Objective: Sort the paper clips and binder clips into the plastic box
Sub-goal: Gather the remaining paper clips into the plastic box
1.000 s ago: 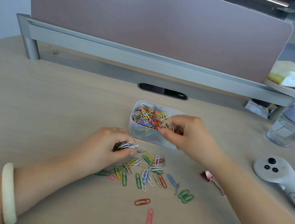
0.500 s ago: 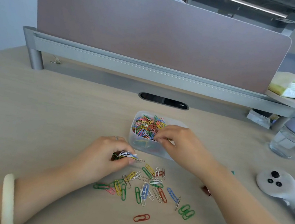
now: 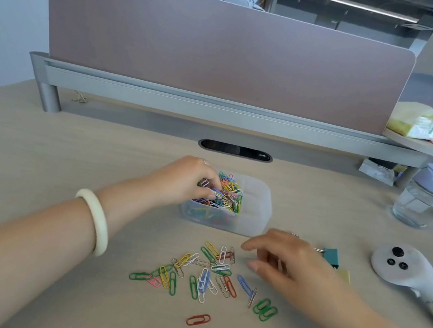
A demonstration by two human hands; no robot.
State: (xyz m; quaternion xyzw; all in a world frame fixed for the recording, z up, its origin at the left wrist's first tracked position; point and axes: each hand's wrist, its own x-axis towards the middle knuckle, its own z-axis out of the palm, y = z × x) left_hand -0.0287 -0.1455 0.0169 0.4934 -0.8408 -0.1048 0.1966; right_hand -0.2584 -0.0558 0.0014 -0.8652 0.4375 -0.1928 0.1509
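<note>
Now, left hand (image 3: 187,182): fingers curled, pinching a bunch of clips (image 3: 213,191) over the box's (image 3: 254,222) 9 o'clock half.
Right hand (image 3: 288,260): blurred, fingers loosely spread, holding nothing, at 3 o'clock of the pile (image 3: 205,273).
Pile: loose clips on the desk (image 3: 69,171), at the box's 6 o'clock.
Binder clip (image 3: 331,256): teal, at the box's 4 o'clock.
Handling: probably light, stiff, slippery wire that tangles; pinch flat across the loops.

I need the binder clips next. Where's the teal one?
In the head view, the teal binder clip lies right of the box, just beyond the right hand.
</note>
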